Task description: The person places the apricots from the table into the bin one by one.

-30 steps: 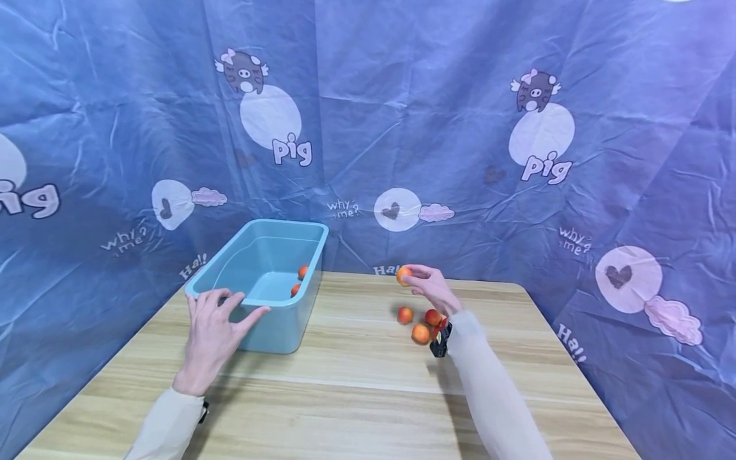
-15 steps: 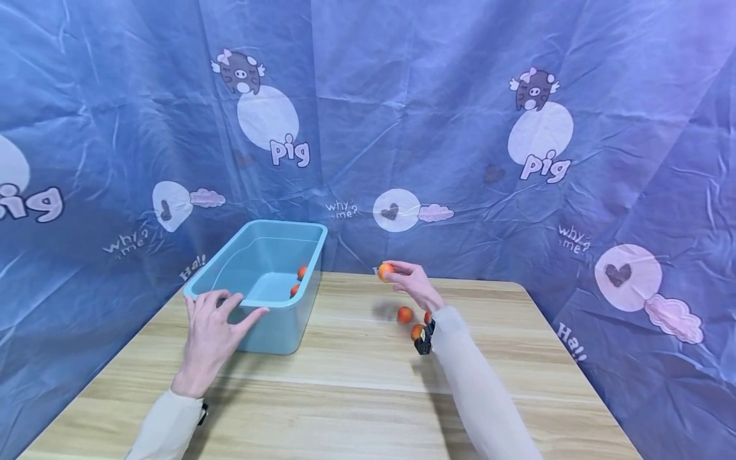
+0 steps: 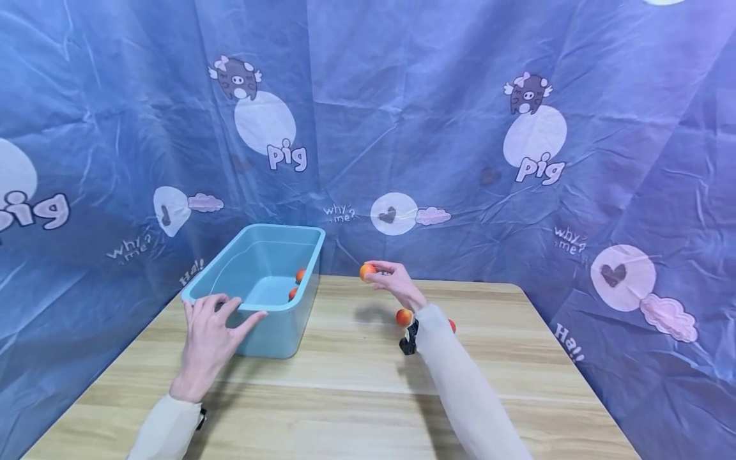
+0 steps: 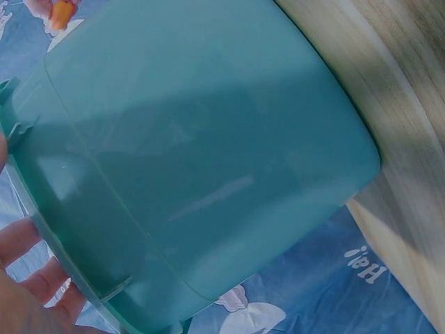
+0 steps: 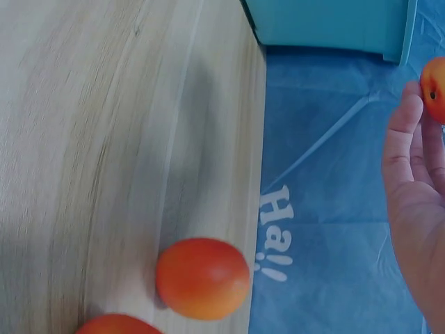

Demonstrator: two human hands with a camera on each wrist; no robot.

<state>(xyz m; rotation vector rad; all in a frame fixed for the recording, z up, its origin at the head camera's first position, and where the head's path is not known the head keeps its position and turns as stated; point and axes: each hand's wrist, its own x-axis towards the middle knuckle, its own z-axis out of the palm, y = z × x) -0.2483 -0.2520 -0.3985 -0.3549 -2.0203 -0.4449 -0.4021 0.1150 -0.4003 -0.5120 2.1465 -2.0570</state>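
Observation:
My right hand (image 3: 397, 283) pinches a small round orange-red fruit (image 3: 367, 273) between thumb and fingertips, lifted above the table's far side. A dark pit shows on that fruit (image 5: 435, 90) in the right wrist view. To its left stands an open-topped blue plastic bin (image 3: 267, 335). Two similar fruits lie inside it, one red fruit (image 3: 300, 276) farther back and another fruit (image 3: 293, 293) nearer. My left hand (image 3: 207, 338) holds the bin's near rim, its fingers (image 4: 45, 280) hooked over the edge.
More orange-red fruits lie on the wooden table (image 3: 345, 409), a near fruit (image 3: 404, 317) and a fruit (image 3: 452, 326) partly behind the right sleeve. The forearm may hide others. A blue patterned cloth (image 3: 356, 128) hangs behind the table and at both sides.
My right hand has moved left toward the bin, carrying the fruit. The left hand keeps its place on the rim, and the bin has not moved.

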